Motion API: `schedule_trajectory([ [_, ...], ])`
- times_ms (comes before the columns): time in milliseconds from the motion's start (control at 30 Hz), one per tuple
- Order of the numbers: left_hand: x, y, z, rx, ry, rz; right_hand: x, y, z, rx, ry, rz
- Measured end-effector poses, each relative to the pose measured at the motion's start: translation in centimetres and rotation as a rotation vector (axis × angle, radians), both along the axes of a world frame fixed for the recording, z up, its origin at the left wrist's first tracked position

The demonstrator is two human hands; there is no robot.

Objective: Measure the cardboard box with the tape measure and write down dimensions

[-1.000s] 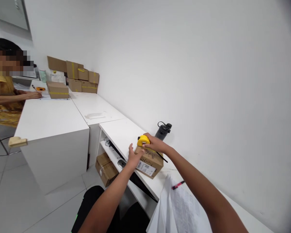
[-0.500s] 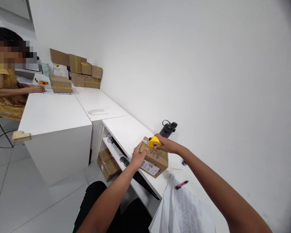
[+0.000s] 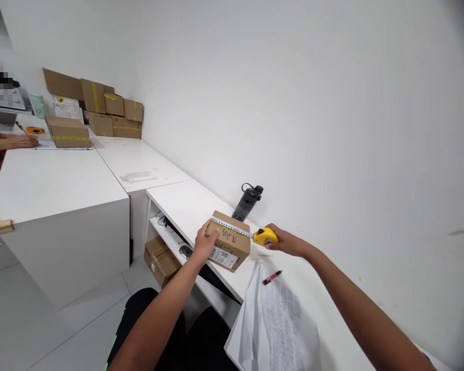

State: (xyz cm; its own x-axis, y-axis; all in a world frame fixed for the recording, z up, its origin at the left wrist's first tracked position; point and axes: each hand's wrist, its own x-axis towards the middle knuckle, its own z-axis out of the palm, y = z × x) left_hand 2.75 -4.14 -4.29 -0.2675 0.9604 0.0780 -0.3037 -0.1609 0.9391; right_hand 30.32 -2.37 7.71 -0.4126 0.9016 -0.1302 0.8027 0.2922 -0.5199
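A small cardboard box with handwriting and a white label sits on the white shelf top. My left hand grips its left edge, thumb on the top face close to the blade's end. My right hand is closed around a yellow tape measure, just off the box's right end. Between the two hands, the tape's blade stretches out along the box top, numbers facing up. Whether my left fingers also pinch the blade's tip, I cannot tell.
Behind the box lies a black bottle near the wall. A red pen rests on crumpled papers in front. Beneath is a shelf with a mouse; a carton stands below. Far left, a co-worker's hand is beside another box.
My right hand has drawn the tape measure rightward, pulling the blade out across the box top. My left hand has settled onto the box's left edge. The view has turned slightly right.
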Motion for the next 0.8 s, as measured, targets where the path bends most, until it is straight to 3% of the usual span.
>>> schedule_trajectory([
  [167, 0.1, -0.4, 0.3, 0.012, -0.002, 0.016, 0.0, 0.3, -0.2, 0.000, 0.058, -0.002],
  [300, 0.2, -0.7, 0.5, 0.020, -0.037, 0.021, -1.7, 0.9, 0.4, 0.038, 0.061, 0.008],
  [633, 0.2, -0.7, 0.7, 0.022, -0.022, -0.022, -12.5, 3.2, 1.2, 0.201, -0.025, 0.190],
  [800, 0.0, -1.0, 1.0, 0.012, -0.071, -0.064, -15.4, 4.0, 0.9, 0.250, -0.018, 0.223],
])
